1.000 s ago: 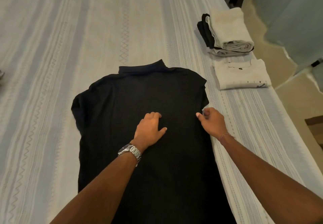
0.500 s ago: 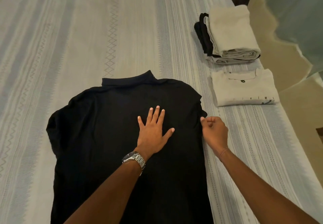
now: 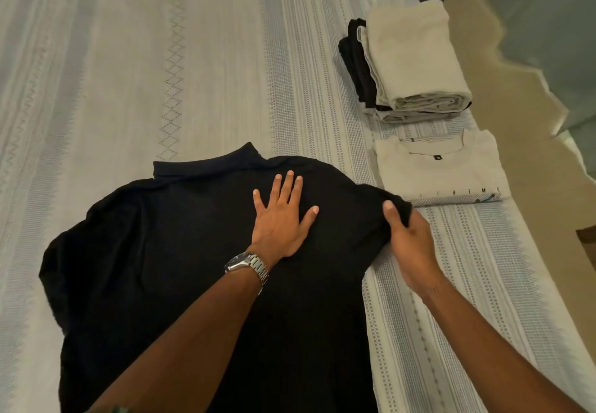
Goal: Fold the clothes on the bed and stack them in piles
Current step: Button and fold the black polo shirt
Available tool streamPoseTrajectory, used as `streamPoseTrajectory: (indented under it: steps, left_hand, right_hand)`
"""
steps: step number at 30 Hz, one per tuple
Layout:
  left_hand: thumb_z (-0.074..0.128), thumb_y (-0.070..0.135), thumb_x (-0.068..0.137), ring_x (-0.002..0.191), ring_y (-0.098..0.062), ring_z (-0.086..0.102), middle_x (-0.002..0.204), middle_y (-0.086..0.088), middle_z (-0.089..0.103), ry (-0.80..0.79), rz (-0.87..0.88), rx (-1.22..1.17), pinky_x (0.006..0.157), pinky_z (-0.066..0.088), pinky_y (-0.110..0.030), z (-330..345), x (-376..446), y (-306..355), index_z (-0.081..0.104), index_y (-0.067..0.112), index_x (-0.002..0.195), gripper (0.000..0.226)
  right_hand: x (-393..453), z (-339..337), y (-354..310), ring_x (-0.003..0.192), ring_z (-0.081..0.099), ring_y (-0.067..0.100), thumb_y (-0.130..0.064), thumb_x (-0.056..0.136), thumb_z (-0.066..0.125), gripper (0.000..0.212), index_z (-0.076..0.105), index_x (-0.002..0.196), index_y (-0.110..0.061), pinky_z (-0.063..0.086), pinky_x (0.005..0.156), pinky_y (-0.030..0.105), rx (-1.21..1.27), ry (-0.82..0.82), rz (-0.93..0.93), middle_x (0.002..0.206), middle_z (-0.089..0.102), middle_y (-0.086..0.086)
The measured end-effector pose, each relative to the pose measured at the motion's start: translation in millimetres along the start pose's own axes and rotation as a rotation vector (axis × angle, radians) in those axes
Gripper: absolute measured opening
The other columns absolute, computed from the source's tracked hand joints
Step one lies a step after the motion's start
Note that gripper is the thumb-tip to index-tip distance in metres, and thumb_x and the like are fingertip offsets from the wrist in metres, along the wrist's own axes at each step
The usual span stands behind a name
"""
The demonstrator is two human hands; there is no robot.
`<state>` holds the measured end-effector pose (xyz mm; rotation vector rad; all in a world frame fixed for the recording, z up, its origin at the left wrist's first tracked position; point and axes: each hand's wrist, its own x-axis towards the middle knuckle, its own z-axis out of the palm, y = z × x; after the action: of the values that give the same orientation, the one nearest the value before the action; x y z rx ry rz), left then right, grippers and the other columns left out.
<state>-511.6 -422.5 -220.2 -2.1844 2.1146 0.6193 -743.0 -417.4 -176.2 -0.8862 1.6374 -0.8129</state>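
The light is dim, warm and soft, with no single source in view. The pale striped woven bedspread (image 3: 161, 57) reads evenly lit, with no glare. The black collared shirt (image 3: 180, 251) is so dark that its folds and texture almost vanish. Shadows are faint and diffuse beneath the forearms. The wide-angle lens bends the bedspread's stripes outward toward the edges. Focus is fair in the middle; the upper right corner looks smeared and soft.
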Motion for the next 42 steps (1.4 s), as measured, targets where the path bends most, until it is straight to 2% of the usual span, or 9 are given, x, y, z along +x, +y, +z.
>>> streamPoseTrajectory:
  steps: [6,10,14,21,24,27,31,34,42]
  left_hand:
    - [0.015,0.078,0.093,0.154,-0.03,-0.017,0.169,-0.002,-0.017,-0.029,-0.071,0.041,0.108,0.0,-0.081,-3,21,17,-0.01,0.032,0.16,0.084]
    - [0.013,0.078,0.093,0.154,-0.032,-0.017,0.168,-0.004,-0.018,-0.025,-0.098,0.06,0.108,0.004,-0.084,-3,24,21,-0.011,0.032,0.16,0.085]
    - [0.012,0.078,0.093,0.154,-0.033,-0.017,0.168,-0.004,-0.018,-0.023,-0.099,0.079,0.108,0.005,-0.084,-1,25,22,-0.012,0.032,0.16,0.084]
    - [0.012,0.078,0.093,0.154,-0.034,-0.015,0.168,-0.006,-0.017,0.004,-0.102,0.112,0.107,0.009,-0.084,3,25,22,-0.012,0.031,0.16,0.085]
    - [0.013,0.076,0.095,0.155,-0.035,-0.014,0.168,-0.008,-0.016,-0.003,-0.113,0.129,0.109,0.008,-0.082,3,25,26,-0.012,0.029,0.16,0.084]
    - [0.014,0.065,0.101,0.155,-0.036,-0.007,0.169,-0.013,-0.009,0.06,-0.056,0.181,0.116,0.009,-0.074,4,21,34,-0.008,0.02,0.161,0.078]
    - [0.015,0.065,0.102,0.157,-0.029,-0.003,0.17,-0.013,-0.002,0.102,0.163,0.139,0.125,0.006,-0.058,14,18,45,-0.001,0.016,0.162,0.079]
    - [0.013,0.074,0.096,0.156,-0.029,-0.006,0.17,-0.011,-0.005,0.078,0.146,0.16,0.123,0.002,-0.062,20,24,46,-0.001,0.018,0.162,0.088]
    - [0.008,0.081,0.091,0.155,-0.034,-0.013,0.169,-0.007,-0.013,0.052,0.039,0.179,0.114,0.001,-0.076,18,36,59,-0.006,0.021,0.162,0.094]
  right_hand:
    - [-12,-7,7,0.111,0.067,0.003,-0.023,0.105,0.056,0.018,0.069,0.116,-0.029,0.053,0.097,0.024,0.219,0.079,-0.098,0.113,0.075,-0.012]
    - [-9,-4,-6,0.128,0.061,0.013,-0.024,0.106,0.05,0.033,0.058,0.138,-0.031,0.05,0.104,0.036,0.457,-0.159,-0.032,0.134,0.067,-0.008]
    - [-9,-20,-4,0.135,0.05,0.005,-0.056,0.094,0.054,0.057,0.033,0.147,-0.055,0.041,0.115,0.038,0.037,-0.345,-0.027,0.146,0.051,-0.022]
    - [1,-32,17,0.125,0.056,0.02,-0.04,0.1,0.061,0.066,0.029,0.157,-0.034,0.044,0.101,0.032,-0.417,-0.129,-0.116,0.14,0.057,-0.005]
    - [5,-29,35,0.084,0.07,0.017,-0.036,0.098,0.065,0.056,0.042,0.147,-0.027,0.049,0.07,0.018,-0.432,0.026,-0.183,0.093,0.072,0.0]
    - [3,-22,40,0.06,0.061,0.013,-0.042,0.094,0.068,0.054,0.044,0.139,-0.022,0.041,0.054,0.025,-0.497,0.195,-0.21,0.064,0.063,-0.004]
    - [1,-14,37,0.09,0.063,0.023,-0.055,0.087,0.071,0.057,0.05,0.124,-0.018,0.051,0.071,0.039,-0.638,0.435,-0.13,0.092,0.063,-0.004]
    - [6,-9,37,0.112,0.053,0.028,-0.058,0.09,0.065,0.053,0.058,0.12,-0.016,0.048,0.076,0.041,-0.725,0.376,-0.047,0.117,0.057,0.007]
    - [-2,-15,29,0.067,0.053,0.013,-0.029,0.102,0.06,0.018,0.051,0.1,-0.013,0.041,0.061,0.029,-0.184,0.269,-0.073,0.081,0.057,0.0]
